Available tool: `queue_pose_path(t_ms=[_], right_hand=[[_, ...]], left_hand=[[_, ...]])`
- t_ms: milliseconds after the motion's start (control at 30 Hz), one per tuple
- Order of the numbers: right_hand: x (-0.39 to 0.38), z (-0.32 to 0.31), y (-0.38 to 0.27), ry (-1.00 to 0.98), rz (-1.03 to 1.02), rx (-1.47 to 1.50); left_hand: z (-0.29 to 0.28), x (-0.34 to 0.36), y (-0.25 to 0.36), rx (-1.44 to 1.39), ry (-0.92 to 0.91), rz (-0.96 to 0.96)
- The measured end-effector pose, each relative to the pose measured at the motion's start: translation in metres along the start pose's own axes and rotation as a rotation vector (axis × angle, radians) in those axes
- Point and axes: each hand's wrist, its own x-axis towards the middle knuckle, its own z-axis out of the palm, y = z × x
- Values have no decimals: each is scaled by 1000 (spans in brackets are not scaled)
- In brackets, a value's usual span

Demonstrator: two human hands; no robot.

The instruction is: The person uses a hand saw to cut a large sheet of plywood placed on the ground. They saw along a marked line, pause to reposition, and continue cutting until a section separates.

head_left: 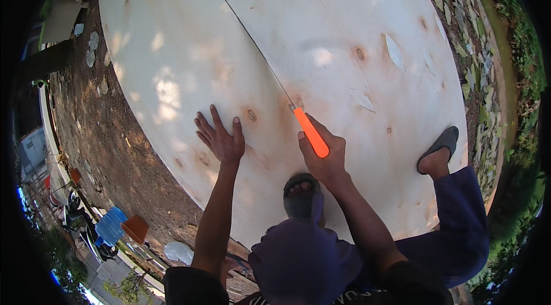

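Observation:
A large pale plywood sheet [189,29], with brown knots, lies flat on the ground beneath me. My right hand [325,158] is closed around a cutter with an orange handle [310,131]; its short metal tip meets the sheet at the end of a long dark line [244,26]. Whether that line is a cut groove or a gap, I cannot tell. To the left of it, my left hand [221,140] rests flat on the wood with fingers spread, holding nothing. My sandalled feet [301,187] are on the sheet, one bent out to the right.
Dry leaves [394,51] lie on the sheet, and more litter the ground past its right edge. Bare soil [138,158] borders the left side. A blue water jug [111,226] and a brown pot [135,228] stand at lower left, near a clear plastic bag [178,252].

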Motion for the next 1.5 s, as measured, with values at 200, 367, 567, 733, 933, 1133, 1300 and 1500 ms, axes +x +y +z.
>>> queue_pose_path(t_ms=[200,367,567,733,933,1133,1300,1500], right_hand=[[69,27,-12,-77,150,36],[-19,-15,-2,-41,33,-37],[90,29,-15,-132,188,38],[-10,-5,4,-5,-8,-17],[71,22,-15,-84,174,73],[7,9,4,21,-50,-19],[18,9,-2,-19,40,-18],[45,18,-11,-35,87,10]], left_hand=[[2,6,11,-47,-16,9],[-1,10,-1,-16,31,-17],[3,13,15,-20,17,19],[2,11,-1,-17,29,-3],[6,14,12,-31,24,22],[3,17,5,-31,34,3],[4,13,12,-44,28,22],[3,12,7,-50,11,18]])
